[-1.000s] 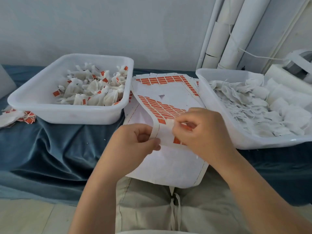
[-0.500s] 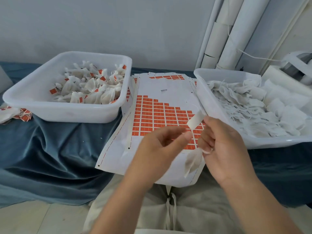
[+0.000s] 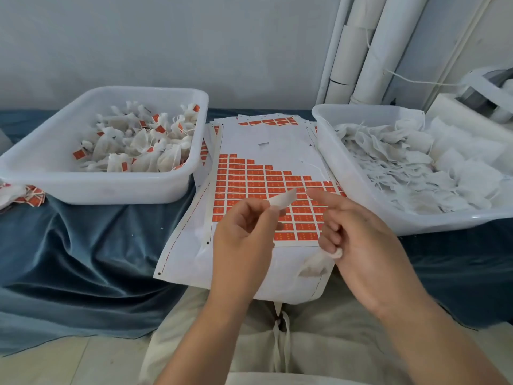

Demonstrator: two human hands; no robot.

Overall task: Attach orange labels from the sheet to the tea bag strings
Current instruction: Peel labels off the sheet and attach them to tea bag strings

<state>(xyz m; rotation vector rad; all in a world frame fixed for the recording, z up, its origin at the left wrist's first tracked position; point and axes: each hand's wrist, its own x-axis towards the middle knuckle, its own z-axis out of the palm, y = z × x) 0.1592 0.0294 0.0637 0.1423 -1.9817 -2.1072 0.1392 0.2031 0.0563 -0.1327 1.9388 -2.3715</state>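
- Pinching a white strip (image 3: 281, 200), the left hand (image 3: 244, 234) has drawn apart from the right hand (image 3: 361, 240); likely a label freed off the sheet (image 3: 277, 143).
- Right hand curls lower fingers round a tea bag (image 3: 312, 268), forefinger straight; sticking comes next.

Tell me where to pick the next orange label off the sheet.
Pinch the upper right corner of a label on the stepped edge, coming from the bare backing above: no neighbours crowd that corner, likely letting a fingernail slip under.
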